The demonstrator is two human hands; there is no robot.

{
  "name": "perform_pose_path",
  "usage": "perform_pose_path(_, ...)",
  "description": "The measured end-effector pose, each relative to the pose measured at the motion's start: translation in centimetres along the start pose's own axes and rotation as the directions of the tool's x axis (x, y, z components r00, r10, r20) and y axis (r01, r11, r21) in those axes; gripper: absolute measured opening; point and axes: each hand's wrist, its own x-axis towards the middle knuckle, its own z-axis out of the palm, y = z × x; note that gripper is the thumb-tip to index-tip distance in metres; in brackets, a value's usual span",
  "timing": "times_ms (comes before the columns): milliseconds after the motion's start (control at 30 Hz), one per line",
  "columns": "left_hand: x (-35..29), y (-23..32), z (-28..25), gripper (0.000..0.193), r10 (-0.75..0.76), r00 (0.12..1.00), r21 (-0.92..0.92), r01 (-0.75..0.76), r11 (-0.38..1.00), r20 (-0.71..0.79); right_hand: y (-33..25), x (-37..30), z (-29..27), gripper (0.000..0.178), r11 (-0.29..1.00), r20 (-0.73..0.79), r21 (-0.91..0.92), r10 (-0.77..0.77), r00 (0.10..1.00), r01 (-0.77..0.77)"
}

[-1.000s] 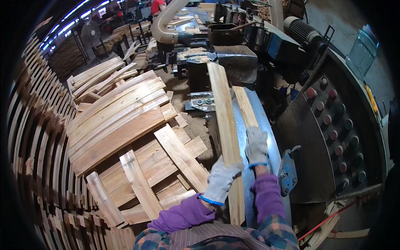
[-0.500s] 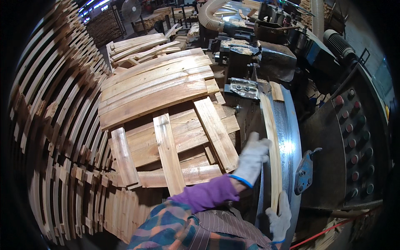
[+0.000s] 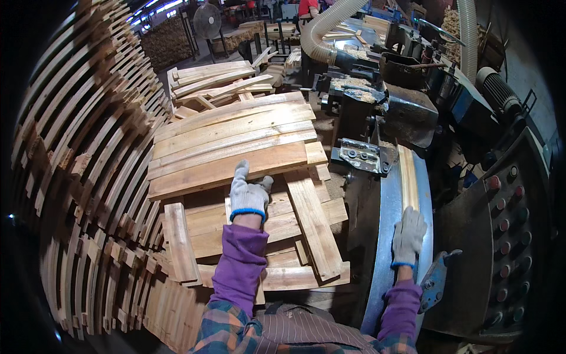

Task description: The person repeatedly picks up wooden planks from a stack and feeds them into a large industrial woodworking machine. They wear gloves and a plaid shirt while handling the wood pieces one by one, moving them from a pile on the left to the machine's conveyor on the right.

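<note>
My left hand (image 3: 249,193), in a white knit glove with a blue cuff, reaches over the stack on the left. Its fingers and thumb are apart, and a fingertip touches or overlaps the front edge of the nearest wooden board (image 3: 230,170). Several boards lie side by side in that top layer. On the right, my right hand (image 3: 409,236), gloved the same way, rests at the near end of a narrow wooden strip (image 3: 407,177). Its fingers stretch forward along the strip, which lies on the shiny metal machine bed (image 3: 386,236). The hand covers the strip's near end.
A tall stack of wood strips (image 3: 88,177) rises at the left. Ahead of the strip is a machine block (image 3: 362,156) with sawdust on it. A control panel (image 3: 507,236) with buttons stands right. A blue bracket (image 3: 434,283) sits beside the bed; a ribbed hose (image 3: 321,35) hangs behind.
My left hand has left the strip and swung left to the board stack. My right hand has moved forward along the bed, and the strip has slid further into the machine.
</note>
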Motion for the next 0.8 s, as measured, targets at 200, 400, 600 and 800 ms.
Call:
perform_pose_path(200,-9.8,1.3,-8.7,0.043,0.315,0.829,0.079,-0.392,0.917,0.463,0.1,6.9,-1.9,0.043,0.801,0.424,0.449,0.199,0.883,-0.396)
perform_pose_path(400,-17.3,-1.8,-9.1,0.032,0.466,0.254,0.159,-0.959,0.234,0.848,-12.6,3.4,-19.0,0.090,0.554,-0.111,0.583,-0.670,0.734,0.594)
perform_pose_path(600,-18.6,-10.8,-9.2,0.042,-0.128,0.352,0.284,-0.438,0.853,0.927,-8.2,-7.9,-21.9,0.082,0.805,0.074,0.571,-0.248,0.966,0.163)
perform_pose_path(800,-22.1,-15.3,-3.4,0.028,-0.654,0.440,0.557,0.344,0.756,0.616,-4.1,-19.9,-21.2,0.072,0.528,0.558,0.501,0.408,0.723,-0.685)
